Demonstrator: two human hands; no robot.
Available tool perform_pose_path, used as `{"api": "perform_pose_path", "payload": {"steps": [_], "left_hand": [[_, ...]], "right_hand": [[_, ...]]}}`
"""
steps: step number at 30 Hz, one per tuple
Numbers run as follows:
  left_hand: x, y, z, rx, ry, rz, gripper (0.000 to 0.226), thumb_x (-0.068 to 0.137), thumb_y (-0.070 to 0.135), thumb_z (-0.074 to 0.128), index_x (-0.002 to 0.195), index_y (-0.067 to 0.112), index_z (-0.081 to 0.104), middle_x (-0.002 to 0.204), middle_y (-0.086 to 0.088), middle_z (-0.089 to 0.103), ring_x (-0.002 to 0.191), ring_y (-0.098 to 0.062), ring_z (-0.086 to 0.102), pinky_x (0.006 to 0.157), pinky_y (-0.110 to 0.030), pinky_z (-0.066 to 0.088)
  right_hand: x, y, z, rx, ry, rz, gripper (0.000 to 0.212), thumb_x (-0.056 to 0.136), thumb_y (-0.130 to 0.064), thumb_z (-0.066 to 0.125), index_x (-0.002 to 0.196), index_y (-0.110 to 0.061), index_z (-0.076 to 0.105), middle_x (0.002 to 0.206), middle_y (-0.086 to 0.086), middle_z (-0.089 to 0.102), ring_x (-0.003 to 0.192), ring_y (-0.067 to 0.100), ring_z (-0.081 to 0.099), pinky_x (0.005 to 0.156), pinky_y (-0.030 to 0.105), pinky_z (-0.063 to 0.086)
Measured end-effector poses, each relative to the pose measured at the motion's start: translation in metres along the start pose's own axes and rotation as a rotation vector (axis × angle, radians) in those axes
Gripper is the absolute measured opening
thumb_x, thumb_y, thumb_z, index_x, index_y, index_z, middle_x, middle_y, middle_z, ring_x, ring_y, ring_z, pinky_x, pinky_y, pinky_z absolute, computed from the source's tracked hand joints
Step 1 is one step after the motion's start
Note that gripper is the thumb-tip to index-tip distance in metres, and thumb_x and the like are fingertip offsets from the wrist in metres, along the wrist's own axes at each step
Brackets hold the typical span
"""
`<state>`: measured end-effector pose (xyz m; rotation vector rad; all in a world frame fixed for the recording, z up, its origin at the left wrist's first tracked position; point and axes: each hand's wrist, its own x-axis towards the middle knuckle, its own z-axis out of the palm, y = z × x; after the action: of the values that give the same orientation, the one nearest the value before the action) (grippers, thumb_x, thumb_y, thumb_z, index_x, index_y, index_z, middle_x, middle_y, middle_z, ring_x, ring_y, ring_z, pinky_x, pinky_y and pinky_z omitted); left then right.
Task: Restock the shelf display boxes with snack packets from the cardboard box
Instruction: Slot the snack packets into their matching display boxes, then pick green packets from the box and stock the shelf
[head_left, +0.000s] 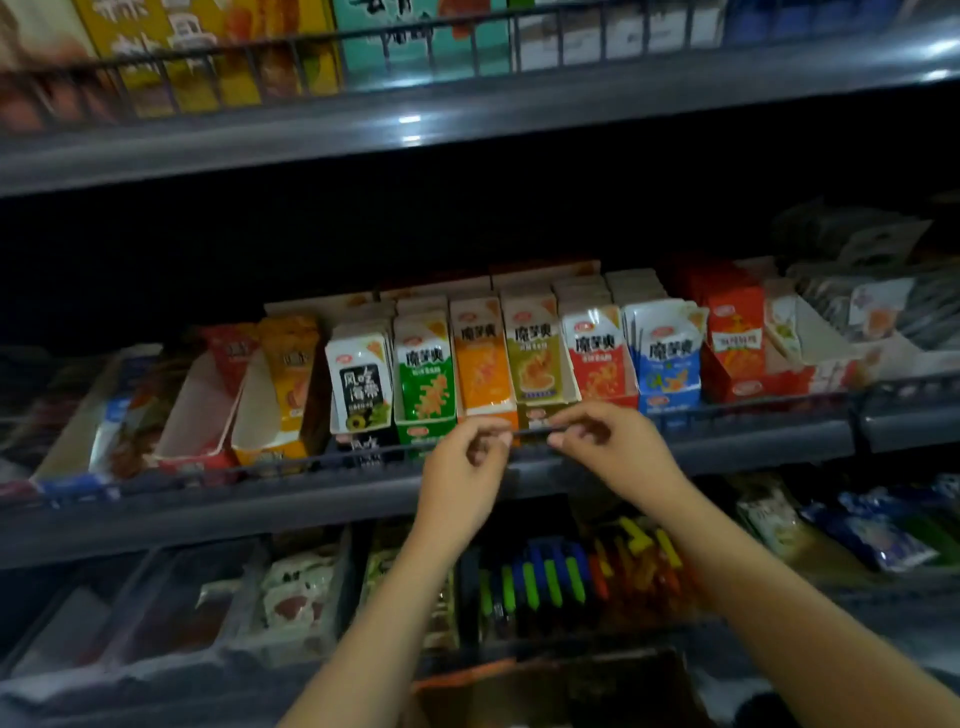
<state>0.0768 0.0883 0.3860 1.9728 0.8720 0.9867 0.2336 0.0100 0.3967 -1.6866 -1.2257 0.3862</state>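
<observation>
1. Snack packets (537, 358) stand upright in a row of display boxes (540, 402) on the middle shelf (753, 441), coloured from left to right black-and-white, green, orange, olive, red and blue.
2. The left hand (465, 467) has its fingers curled, thumb and forefinger pinched together at the shelf's front rail (530, 431); whether they nip the rail or some small thing I cannot tell.
3. The right hand (608, 441) mirrors it, fingertips drawn together at the same rail, just below the olive box; its hold is equally unclear.
4. Both forearms rise from the lower edge of the view, wrists bent slightly, hands close together but apart.
5. The cardboard box (561, 691) sits low, between the forearms, dim and blurred.
6. An upper shelf (467, 124) overhangs the packets, leaving a dark gap above them; a lower shelf holds more goods (545, 577) under the hands.
</observation>
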Motion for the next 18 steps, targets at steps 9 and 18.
{"api": "perform_pose_path", "payload": {"steps": [9,18], "left_hand": [[-0.13,-0.111,0.069,0.009,-0.209,-0.355,0.013,0.097,0.027,0.048,0.1,0.028,0.061,0.096,0.008,0.064,0.09,-0.013,0.063,0.076,-0.027,0.05],[-0.2,-0.212,0.125,0.085,-0.353,-0.729,0.022,0.098,0.023,0.046,0.11,0.014,0.063,0.108,-0.004,0.065,0.092,-0.014,0.061,0.072,-0.015,0.046]], "right_hand": [[-0.137,0.121,0.065,-0.107,-0.237,0.297,0.013,0.087,-0.023,0.066,0.099,-0.019,0.067,0.08,-0.01,0.062,0.072,-0.002,0.058,0.058,0.006,0.042],[-0.201,0.242,0.125,-0.091,-0.409,0.703,0.022,0.087,-0.026,0.066,0.105,-0.014,0.067,0.093,0.001,0.065,0.095,0.017,0.062,0.081,0.025,0.049]]}}
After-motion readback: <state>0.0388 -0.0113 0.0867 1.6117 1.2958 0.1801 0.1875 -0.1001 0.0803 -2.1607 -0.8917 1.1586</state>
